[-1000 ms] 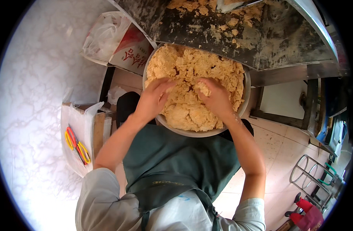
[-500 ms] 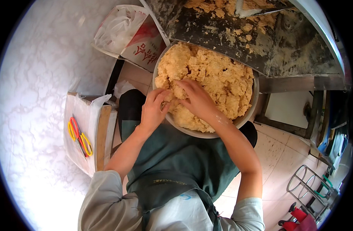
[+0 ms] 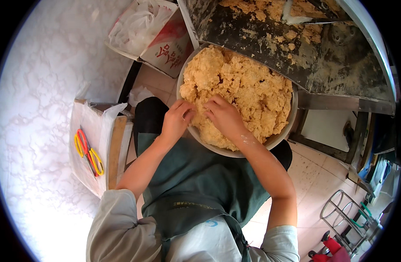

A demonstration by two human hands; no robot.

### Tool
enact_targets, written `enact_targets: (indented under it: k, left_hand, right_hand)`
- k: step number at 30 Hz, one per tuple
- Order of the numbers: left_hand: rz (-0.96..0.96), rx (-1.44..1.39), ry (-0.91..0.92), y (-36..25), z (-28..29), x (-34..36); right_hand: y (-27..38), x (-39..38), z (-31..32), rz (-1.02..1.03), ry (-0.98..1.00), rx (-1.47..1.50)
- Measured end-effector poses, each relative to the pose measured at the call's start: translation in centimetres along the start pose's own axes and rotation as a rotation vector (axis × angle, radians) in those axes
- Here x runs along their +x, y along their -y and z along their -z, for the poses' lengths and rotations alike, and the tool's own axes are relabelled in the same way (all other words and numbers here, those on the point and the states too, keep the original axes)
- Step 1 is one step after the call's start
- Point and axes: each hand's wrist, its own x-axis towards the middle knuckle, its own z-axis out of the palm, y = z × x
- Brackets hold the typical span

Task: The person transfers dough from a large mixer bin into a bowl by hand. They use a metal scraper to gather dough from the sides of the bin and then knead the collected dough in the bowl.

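A large round metal bowl (image 3: 292, 114) sits between my knees, heaped with crumbly, yellow-beige dough (image 3: 248, 96). My left hand (image 3: 176, 121) is at the bowl's near left edge, its fingertips and thumb drawn together. Over the near left part of the dough is my right hand (image 3: 226, 117), with curled fingers pointing toward the left one. A small gap separates the two hands, and dough shows between them. Whatever either hand pinches is too small or hidden to make out. White powder marks my right wrist.
Beyond the bowl, a dark metal trough (image 3: 270, 48) holds more crumbs. A carton (image 3: 172, 50) with clear plastic bags stands at the far left. Scissors (image 3: 89, 153) with red and yellow handles lie on a plastic-covered box (image 3: 115, 153). A metal rack (image 3: 347, 218) stands at the right.
The hands have moved a little apart, and the clump of dough between them is gone from view. The bowl and surroundings appear shifted slightly to the right at the top.
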Motion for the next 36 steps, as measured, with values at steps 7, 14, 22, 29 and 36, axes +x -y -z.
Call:
enact_targets:
  k: [7,14,22,29,36]
  left_hand:
    - [-0.091,0.104,0.004,-0.4,0.0,0.3]
    - [-0.178,0.045,-0.036,-5.4,1.3,3.1]
    - [-0.458,-0.01,-0.319,-7.5,-4.4,22.2]
    - [-0.438,-0.006,-0.477,-1.2,-10.1,39.1]
    - [-0.613,0.121,-0.6,-0.5,-12.1,47.9]
  right_hand:
    - [-0.2,0.2,0.1,-0.037,0.085,-0.153]
    - [-0.3,-1.3,9.6,-0.081,-0.305,-0.185]
    - [-13.2,2.7,19.4,-0.26,-0.822,-0.46]
    - [-17.2,6.3,19.8,-0.13,-0.859,-0.679]
    - [-16.0,6.4,19.7,-0.166,-0.903,-0.487]
